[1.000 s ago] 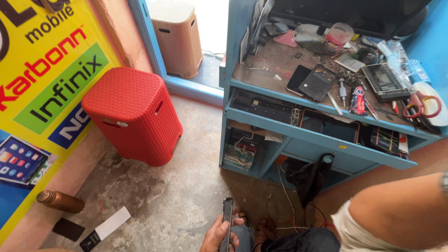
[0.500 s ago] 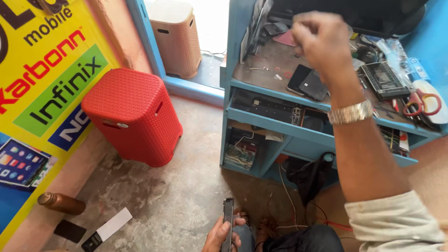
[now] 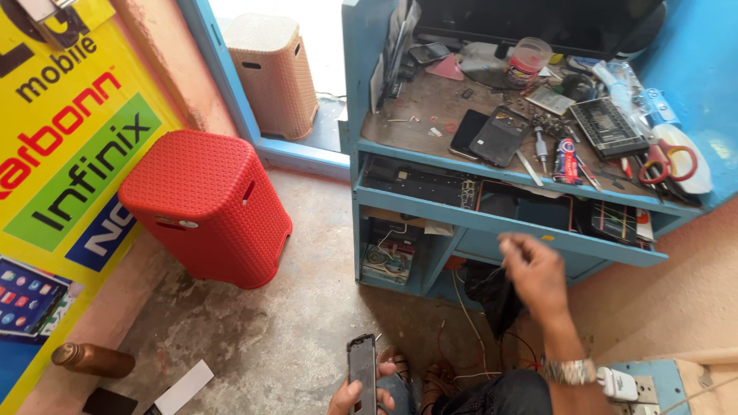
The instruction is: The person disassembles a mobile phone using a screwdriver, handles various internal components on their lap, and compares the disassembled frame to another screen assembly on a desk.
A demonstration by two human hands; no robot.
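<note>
Below the blue workbench (image 3: pixel 492 215) edge, right hand (image 3: pixel 534 273) hovers in open air.

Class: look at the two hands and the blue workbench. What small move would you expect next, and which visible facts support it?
Probably the right hand reaches up to the blue bench: it hangs empty beside the shelf edge, tools lie on top, while the left hand holds an opened phone low by the knees.

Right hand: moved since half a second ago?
Yes. The right hand has dropped from above the cluttered blue wooden workbench top to below its open drawer, toward the person. Fingers loosely curled.
</note>
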